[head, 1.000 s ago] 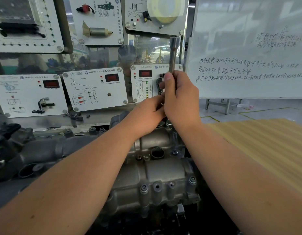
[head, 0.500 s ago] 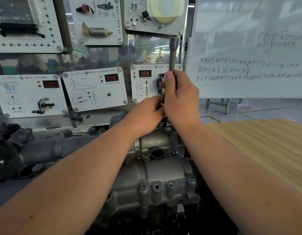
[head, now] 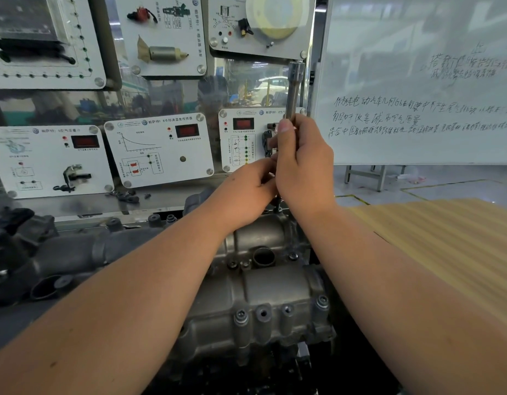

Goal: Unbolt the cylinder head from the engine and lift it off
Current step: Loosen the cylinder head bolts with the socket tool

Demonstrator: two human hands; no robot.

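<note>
The grey cast cylinder head [head: 263, 303] lies lengthways in front of me, with several bolts along its near flange and a round port on top. A long steel socket extension [head: 292, 89] stands upright over the head's far end. My right hand [head: 303, 163] grips its shaft, thumb pointing up. My left hand [head: 246, 192] is curled around the tool's lower part just beside the right hand; what its fingers hold is hidden. The tool's tip and the bolt under it are mostly covered by both hands.
A dark intake manifold [head: 47, 258] lies to the left of the head. Behind stands a training board with sensor panels [head: 158, 149]. A whiteboard [head: 417, 81] stands at the back right. A wooden bench top [head: 446, 246] runs along the right.
</note>
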